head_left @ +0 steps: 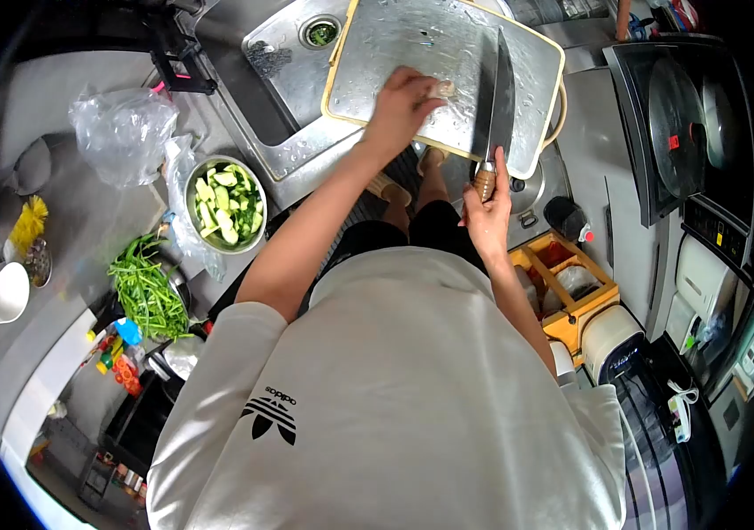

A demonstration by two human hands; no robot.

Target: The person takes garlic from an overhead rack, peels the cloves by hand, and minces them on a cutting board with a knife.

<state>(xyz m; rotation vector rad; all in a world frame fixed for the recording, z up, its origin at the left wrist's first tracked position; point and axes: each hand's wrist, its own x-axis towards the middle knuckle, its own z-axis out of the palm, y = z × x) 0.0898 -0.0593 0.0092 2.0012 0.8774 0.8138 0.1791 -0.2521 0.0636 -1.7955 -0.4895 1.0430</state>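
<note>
My left hand (402,110) is over the metal cutting board (377,53), its fingers pinched at a small pale piece (444,89), perhaps a garlic clove. The board is wet, with a few tiny bits near its middle. In my right hand (486,212) is the wooden handle of a large knife (502,97). The blade points away from me over the right part of the board, clear of my left hand. The board lies across the sink (284,159).
A metal bowl of cut cucumber (228,205) stands left of the sink, beside plastic bags (125,132) and a heap of green vegetables (147,287). White ladles (8,291) lie far left. At right are a wooden rack (606,291) and a dark-doored appliance (677,132).
</note>
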